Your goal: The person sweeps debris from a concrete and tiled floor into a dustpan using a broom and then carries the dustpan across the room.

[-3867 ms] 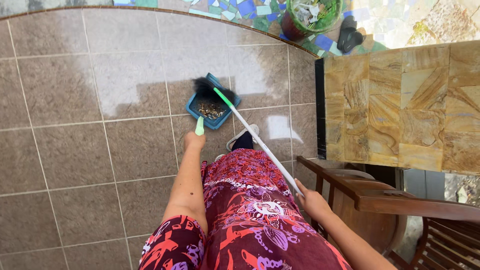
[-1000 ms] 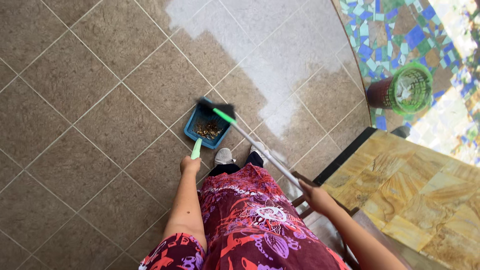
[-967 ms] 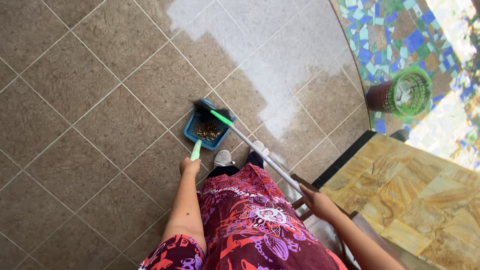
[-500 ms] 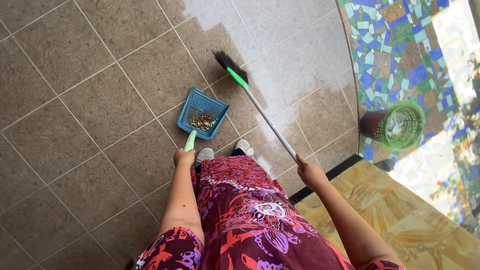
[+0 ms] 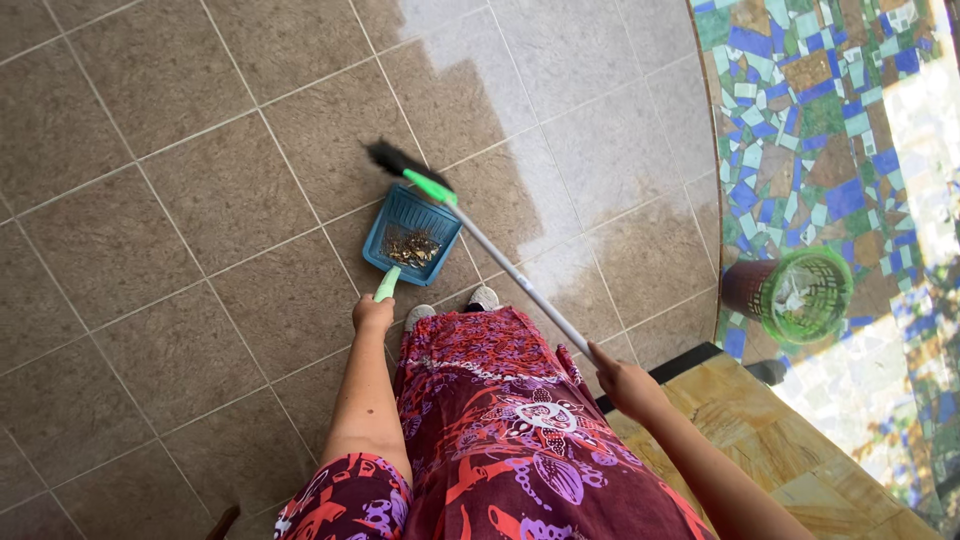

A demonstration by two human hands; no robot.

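My left hand (image 5: pixel 372 314) grips the pale green handle of a blue dustpan (image 5: pixel 411 233) that rests on the brown floor tiles just ahead of my feet. Dry brown debris lies inside the pan. My right hand (image 5: pixel 622 378) holds the white shaft of a broom (image 5: pixel 505 265). The broom's black bristles and green neck sit at the pan's far edge, on its upper left side.
A green mesh basket (image 5: pixel 795 294) holding crumpled waste stands at the right on a mosaic strip (image 5: pixel 810 120) of blue, green and white pieces. A yellow stone slab (image 5: pixel 760 450) lies at the lower right. My patterned red skirt fills the bottom centre.
The broom head has swung back from the tiles beyond the dustpan to the pan's far edge. The view has shifted, with the basket now lower at the right.
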